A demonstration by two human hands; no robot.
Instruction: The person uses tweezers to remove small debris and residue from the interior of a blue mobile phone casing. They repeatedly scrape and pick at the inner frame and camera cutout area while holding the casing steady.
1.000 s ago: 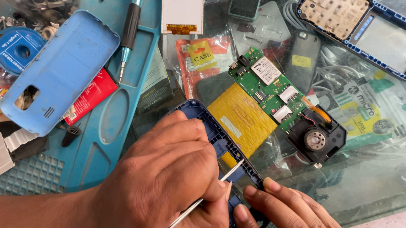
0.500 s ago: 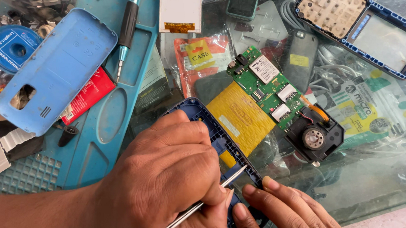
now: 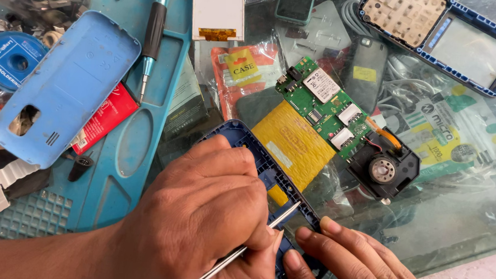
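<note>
My left hand comes in from the lower left and grips a thin metal tool. The tool's tip rests on the inner edge of a dark blue phone frame. Most of that frame is hidden under my hands. My right hand lies at the bottom right with its fingertips pressing on the frame's lower end. Just beyond the frame lies a green circuit board with a yellow sheet and a round speaker in a black holder.
A light blue phone back cover lies on a teal tool tray with a screwdriver. A blue front frame with keypad sits top right. A small display, packets, a wire spool and cables crowd the glass top.
Both hands stay on the blue frame. The tool tip has barely shifted and my right fingers have edged slightly left along the frame.
</note>
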